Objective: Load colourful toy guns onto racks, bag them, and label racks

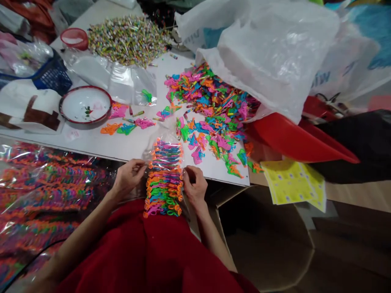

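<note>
In front of my lap lies a neat stack of small plastic toys (165, 191) in pink, orange, green and blue, with orange knobs along both sides. A clear plastic bag (166, 140) covers its upper part; how far down the bag reaches is hard to make out. My left hand (130, 179) pinches the bag's edge beside the stack on the left. On the opposite side my right hand (195, 187) is closed on the bag's other edge, fingers curled. The stack's top end rests at the edge of the white table (134, 144).
Loose plastic toys (210, 101) spill from a white sack (265, 49). Behind are a heap of small cylinders (128, 40), clear bags (100, 75) and an enamel bowl (85, 105). Packed bags (45, 183) lie left; an open cardboard box (262, 244), red scoop (293, 136) and yellow sheets (293, 183) right.
</note>
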Demonstrator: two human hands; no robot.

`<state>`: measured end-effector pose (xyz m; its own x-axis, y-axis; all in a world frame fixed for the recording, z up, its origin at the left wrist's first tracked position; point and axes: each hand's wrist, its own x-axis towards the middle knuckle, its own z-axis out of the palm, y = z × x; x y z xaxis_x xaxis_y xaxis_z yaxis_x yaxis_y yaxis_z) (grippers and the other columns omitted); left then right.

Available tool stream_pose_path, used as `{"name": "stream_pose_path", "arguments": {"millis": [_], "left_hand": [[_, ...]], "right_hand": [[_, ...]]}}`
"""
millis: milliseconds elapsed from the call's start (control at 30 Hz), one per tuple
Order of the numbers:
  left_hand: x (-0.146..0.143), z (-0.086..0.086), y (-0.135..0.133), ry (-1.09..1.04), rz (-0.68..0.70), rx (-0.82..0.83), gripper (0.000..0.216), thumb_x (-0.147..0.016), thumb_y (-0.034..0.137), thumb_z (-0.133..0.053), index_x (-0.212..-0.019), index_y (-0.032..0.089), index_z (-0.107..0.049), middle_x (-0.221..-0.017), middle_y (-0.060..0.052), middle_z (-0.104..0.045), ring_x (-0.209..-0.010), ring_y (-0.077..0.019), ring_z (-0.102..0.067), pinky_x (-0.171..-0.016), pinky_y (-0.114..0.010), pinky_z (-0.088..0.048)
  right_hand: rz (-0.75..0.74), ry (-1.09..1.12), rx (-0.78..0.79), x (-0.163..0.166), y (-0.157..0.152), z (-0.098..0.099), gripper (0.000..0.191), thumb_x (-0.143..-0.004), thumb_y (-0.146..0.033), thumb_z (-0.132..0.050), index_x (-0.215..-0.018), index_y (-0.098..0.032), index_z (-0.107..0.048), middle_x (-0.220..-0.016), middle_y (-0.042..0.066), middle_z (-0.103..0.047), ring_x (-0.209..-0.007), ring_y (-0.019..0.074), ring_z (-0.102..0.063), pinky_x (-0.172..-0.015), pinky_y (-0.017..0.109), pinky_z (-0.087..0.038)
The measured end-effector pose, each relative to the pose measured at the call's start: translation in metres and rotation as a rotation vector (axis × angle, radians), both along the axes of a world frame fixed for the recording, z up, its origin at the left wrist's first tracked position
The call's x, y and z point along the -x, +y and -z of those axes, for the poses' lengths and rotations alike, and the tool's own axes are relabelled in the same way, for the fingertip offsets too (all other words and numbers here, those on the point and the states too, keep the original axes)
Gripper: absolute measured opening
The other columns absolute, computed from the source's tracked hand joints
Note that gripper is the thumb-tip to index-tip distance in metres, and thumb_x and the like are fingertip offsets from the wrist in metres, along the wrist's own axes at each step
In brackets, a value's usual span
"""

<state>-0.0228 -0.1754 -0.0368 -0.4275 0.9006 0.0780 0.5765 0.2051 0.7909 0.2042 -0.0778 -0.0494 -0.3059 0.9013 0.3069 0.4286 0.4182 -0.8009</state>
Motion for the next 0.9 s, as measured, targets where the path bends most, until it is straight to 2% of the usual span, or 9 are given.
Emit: {"name": "stream_pose_path", "arguments": {"millis": [100,233,367,467,633,733,800,833,900], "left_hand": [[-0.014,-0.007,-0.01,0.108,-0.052,-0.135,0.018,-0.088,0.029,-0.053,-0.095,0.019,-0.066,-0.091,-0.003,-0.074,-0.079,-0.0143,-0.068,-0.075,-0.024,-0.055],[-0.02,-0.011,-0.011,0.237,0.037,-0.217,0.023,-0.091,0.02,-0.049,-0.109,0.019,-0.064,-0.098,-0.004,-0.074,-0.086,-0.0148,-0.069,-0.078,-0.025,-0.055],[-0.021,-0.013,-0.017,0.403,0.072,-0.317,0.02,-0.089,0.013,-0.051,-0.103,0.023,-0.061,-0.085,0.001,-0.072,-0.074,-0.0149,-0.069,-0.069,-0.027,-0.057],[-0.023,-0.013,-0.034,0.485,0.197,-0.358,0.024,-0.086,0.012,-0.052,-0.106,0.026,-0.057,-0.085,0.001,-0.07,-0.072,-0.0165,-0.069,-0.067,-0.029,-0.058],[-0.025,-0.007,-0.069,0.485,0.411,-0.387,0.025,-0.085,0.016,-0.054,-0.107,0.026,-0.057,-0.087,0.0,-0.07,-0.072,-0.0168,-0.069,-0.064,-0.028,-0.059],[-0.027,-0.009,-0.068,0.439,0.434,-0.383,0.026,-0.085,0.016,-0.052,-0.107,0.029,-0.056,-0.081,0.004,-0.07,-0.067,-0.0142,-0.068,-0.061,-0.024,-0.057],[-0.026,-0.023,-0.049,0.419,0.394,-0.359,0.028,-0.085,0.016,-0.051,-0.11,0.029,-0.054,-0.079,0.004,-0.07,-0.064,-0.0152,-0.067,-0.057,-0.026,-0.055],[-0.024,-0.037,-0.036,0.414,0.347,-0.343,0.03,-0.085,0.017,-0.051,-0.112,0.029,-0.053,-0.078,0.003,-0.07,-0.063,-0.0158,-0.066,-0.055,-0.027,-0.054],[-0.018,-0.079,-0.007,0.446,0.157,-0.372,0.032,-0.084,0.017,-0.053,-0.114,0.028,-0.054,-0.072,0.003,-0.067,-0.057,-0.0153,-0.062,-0.052,-0.029,-0.049]], "right_hand": [[-0.09,-0.056,-0.131,-0.006,-0.003,-0.01,0.012,-0.088,-0.021,-0.054,-0.096,-0.021,-0.063,-0.085,0.003,-0.068,-0.072,0.0147,-0.064,-0.065,0.027,-0.053],[-0.204,-0.126,-0.306,-0.014,-0.008,-0.019,0.018,-0.088,-0.013,-0.052,-0.099,-0.023,-0.062,-0.088,0.003,-0.071,-0.081,0.0159,-0.068,-0.069,0.026,-0.055],[-0.274,-0.273,-0.438,-0.026,-0.013,-0.028,0.016,-0.087,-0.011,-0.053,-0.095,-0.022,-0.062,-0.083,0.003,-0.071,-0.074,0.0142,-0.068,-0.065,0.023,-0.054],[-0.305,-0.323,-0.517,-0.039,-0.025,-0.034,0.009,-0.088,-0.013,-0.055,-0.09,-0.02,-0.06,-0.079,0.004,-0.071,-0.069,0.0141,-0.067,-0.061,0.023,-0.051],[-0.506,-0.32,-0.456,-0.061,-0.055,-0.038,0.008,-0.088,-0.012,-0.054,-0.094,-0.017,-0.058,-0.081,0.005,-0.07,-0.065,0.0121,-0.064,-0.058,0.023,-0.046],[-0.645,-0.34,-0.387,-0.063,-0.05,-0.046,0.011,-0.09,-0.014,-0.047,-0.091,-0.019,-0.057,-0.075,0.003,-0.069,-0.059,0.0112,-0.061,-0.055,0.023,-0.045],[-0.644,-0.358,-0.392,-0.056,-0.027,-0.067,0.011,-0.087,-0.014,-0.047,-0.087,-0.021,-0.056,-0.07,0.001,-0.067,-0.056,0.0115,-0.061,-0.053,0.023,-0.046],[-0.626,-0.346,-0.406,-0.05,-0.012,-0.085,0.011,-0.085,-0.014,-0.049,-0.085,-0.022,-0.056,-0.069,0.0,-0.067,-0.057,0.0118,-0.062,-0.053,0.022,-0.047],[-0.586,-0.276,-0.443,-0.036,0.021,-0.134,0.011,-0.081,-0.014,-0.054,-0.084,-0.024,-0.057,-0.071,-0.001,-0.067,-0.06,0.0122,-0.063,-0.055,0.023,-0.049]]}}
